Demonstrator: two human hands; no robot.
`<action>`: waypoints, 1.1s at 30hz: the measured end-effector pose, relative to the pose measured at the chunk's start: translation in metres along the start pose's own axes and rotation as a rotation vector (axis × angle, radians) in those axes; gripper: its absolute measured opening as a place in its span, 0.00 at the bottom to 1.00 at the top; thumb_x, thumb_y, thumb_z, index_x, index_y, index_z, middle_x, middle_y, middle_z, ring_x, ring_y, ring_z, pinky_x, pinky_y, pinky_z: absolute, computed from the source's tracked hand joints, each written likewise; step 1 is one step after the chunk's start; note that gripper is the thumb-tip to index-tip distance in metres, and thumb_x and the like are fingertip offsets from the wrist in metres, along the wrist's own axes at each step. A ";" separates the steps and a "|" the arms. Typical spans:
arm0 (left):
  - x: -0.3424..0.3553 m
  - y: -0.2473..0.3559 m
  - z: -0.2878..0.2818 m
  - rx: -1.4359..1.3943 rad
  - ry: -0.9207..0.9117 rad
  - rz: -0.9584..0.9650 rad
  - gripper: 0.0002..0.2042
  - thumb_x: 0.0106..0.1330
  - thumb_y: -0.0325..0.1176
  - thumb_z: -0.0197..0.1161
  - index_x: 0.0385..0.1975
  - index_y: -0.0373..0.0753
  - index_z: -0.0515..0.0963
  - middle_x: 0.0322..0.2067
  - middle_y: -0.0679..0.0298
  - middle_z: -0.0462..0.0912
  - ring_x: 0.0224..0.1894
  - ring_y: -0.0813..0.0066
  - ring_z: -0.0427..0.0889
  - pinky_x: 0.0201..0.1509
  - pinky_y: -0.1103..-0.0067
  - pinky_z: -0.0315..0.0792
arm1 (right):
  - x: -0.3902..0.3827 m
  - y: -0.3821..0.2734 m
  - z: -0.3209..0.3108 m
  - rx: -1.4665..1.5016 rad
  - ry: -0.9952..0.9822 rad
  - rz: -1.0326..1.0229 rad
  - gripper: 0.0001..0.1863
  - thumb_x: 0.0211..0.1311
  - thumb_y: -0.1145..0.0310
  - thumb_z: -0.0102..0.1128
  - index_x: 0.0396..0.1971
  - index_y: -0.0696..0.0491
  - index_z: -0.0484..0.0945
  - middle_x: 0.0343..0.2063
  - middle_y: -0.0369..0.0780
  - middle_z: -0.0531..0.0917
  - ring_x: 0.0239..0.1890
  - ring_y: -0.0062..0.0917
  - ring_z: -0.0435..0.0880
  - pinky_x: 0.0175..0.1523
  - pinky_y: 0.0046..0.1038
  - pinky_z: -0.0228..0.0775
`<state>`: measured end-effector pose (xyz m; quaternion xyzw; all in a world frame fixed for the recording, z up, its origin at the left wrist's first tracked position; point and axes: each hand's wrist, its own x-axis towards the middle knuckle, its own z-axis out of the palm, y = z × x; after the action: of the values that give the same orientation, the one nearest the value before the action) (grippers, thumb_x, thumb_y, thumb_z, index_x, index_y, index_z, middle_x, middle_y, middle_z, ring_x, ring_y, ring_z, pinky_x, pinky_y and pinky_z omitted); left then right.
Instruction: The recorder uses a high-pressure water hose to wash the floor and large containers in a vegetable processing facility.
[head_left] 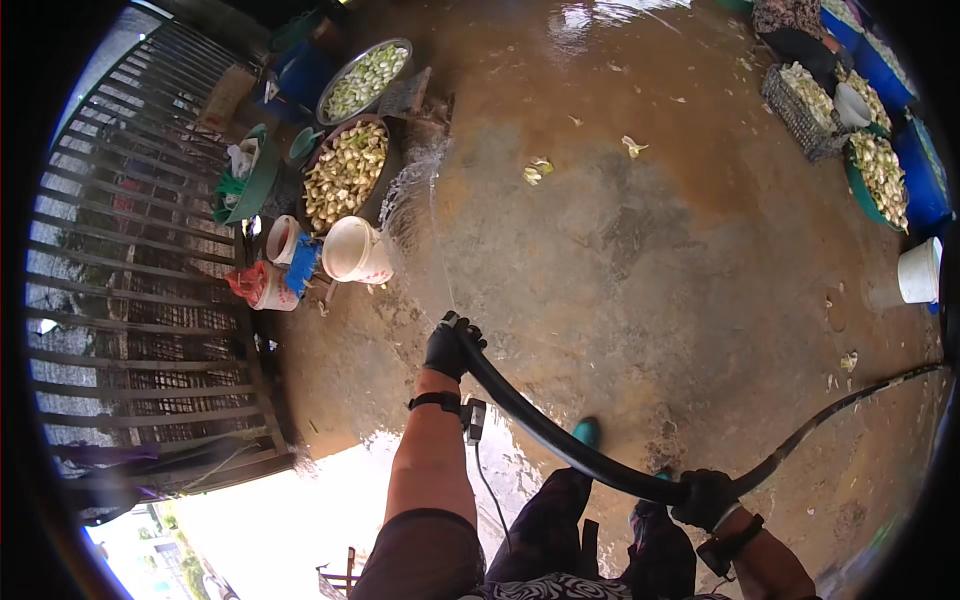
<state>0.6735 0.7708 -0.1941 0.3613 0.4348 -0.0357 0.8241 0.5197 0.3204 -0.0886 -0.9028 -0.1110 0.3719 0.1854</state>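
A black hose (560,440) runs from the right edge across my lap. My left hand (450,348), in a black glove, grips its nozzle end, and a thin spray of water (425,190) fans out over the wet concrete floor toward the buckets. My right hand (705,497), also gloved in black, holds the hose further back, low at the right. Both hands are closed around the hose.
Two large metal basins of pale cut vegetables (345,172) and a white bucket (352,250) stand at the left by a metal gate (130,250). Crates and tubs of vegetables (880,165), a seated person (795,25) and a white bucket (920,270) are at the right.
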 end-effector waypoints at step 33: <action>-0.020 -0.059 -0.014 0.012 -0.077 -0.180 0.07 0.60 0.33 0.48 0.20 0.48 0.62 0.19 0.69 0.64 0.21 0.72 0.67 0.23 0.70 0.64 | -0.039 0.024 0.036 -0.158 -0.273 0.003 0.16 0.37 0.53 0.59 0.21 0.51 0.76 0.20 0.41 0.79 0.27 0.36 0.79 0.34 0.36 0.70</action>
<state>0.6292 0.7312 -0.2179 0.3243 0.4332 -0.1261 0.8314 0.4683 0.2941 -0.0972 -0.8557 -0.1628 0.4817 0.0963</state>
